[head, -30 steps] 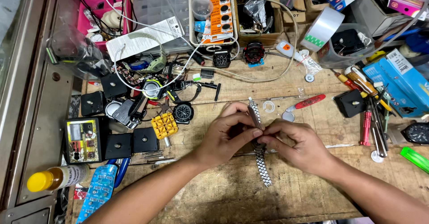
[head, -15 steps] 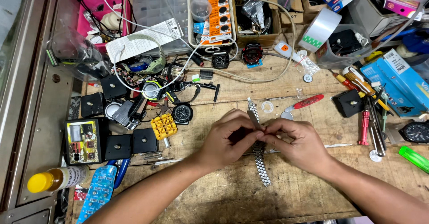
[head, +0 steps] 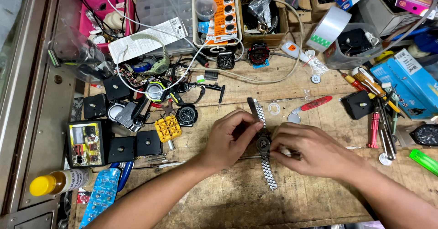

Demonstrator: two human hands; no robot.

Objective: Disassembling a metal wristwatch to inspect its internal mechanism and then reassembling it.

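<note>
Wristwatch (head: pixel 263 143) with metal link bracelet lies centre of wooden workbench (head: pixel 237 201), pinched between both hands. Left hand (head: pixel 228 140) grips case edge; right hand (head: pixel 310 150) closed on opposite side. Yellow holder block (head: pixel 168 128) sits left, red-handled tool (head: pixel 315 104) beyond.

hidden: wristwatch (head: pixel 263 143) case sides, under hands | cut off: blue box (head: pixel 407 80), right edge

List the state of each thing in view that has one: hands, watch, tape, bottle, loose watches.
Left hand: gripping the metal-bracelet wristwatch.
Right hand: pinching the same watch from the other side.
Metal-bracelet wristwatch: unclasped, bracelet stretched straight on the wooden bench.
Clear tape roll: tilted on edge.
Yellow-capped bottle: capped, lying down.
Black round watch: lying flat, dial up.
</note>
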